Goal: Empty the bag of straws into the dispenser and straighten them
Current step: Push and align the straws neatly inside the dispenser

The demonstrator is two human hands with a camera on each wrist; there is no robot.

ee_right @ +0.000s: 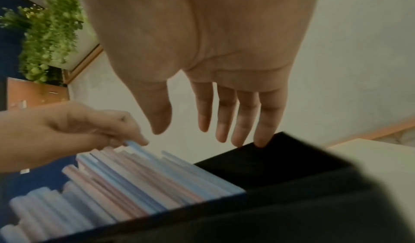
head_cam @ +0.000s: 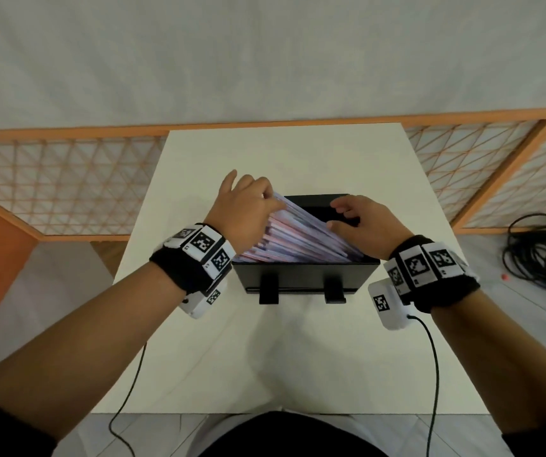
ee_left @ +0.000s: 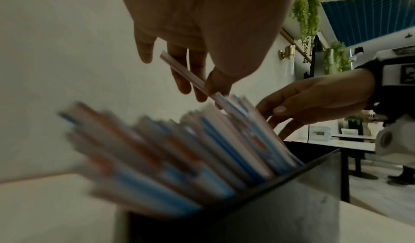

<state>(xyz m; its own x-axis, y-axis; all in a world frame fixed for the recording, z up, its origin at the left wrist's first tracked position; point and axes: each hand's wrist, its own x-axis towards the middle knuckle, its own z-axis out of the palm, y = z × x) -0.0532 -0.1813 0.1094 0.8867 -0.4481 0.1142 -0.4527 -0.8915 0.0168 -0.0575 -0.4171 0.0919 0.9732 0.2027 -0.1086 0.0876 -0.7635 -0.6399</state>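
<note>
Head view: a black dispenser [head_cam: 304, 278] sits mid-worktop [head_cam: 265, 357], nearer the far edge. Pink and blue straws [head_cam: 294, 235] lean in it, slanting up over its left side. The left hand [head_cam: 248, 206] pinches the top end of one straw [ee_left: 182, 71]. The right hand [head_cam: 360, 222] hovers over the box, fingers loosely spread, holding nothing.

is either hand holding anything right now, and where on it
The left hand pinches one pale paper-wrapped straw near its upper end, between thumb and fingers. The right hand holds nothing, fingers straight over the black box dispenser.
</note>
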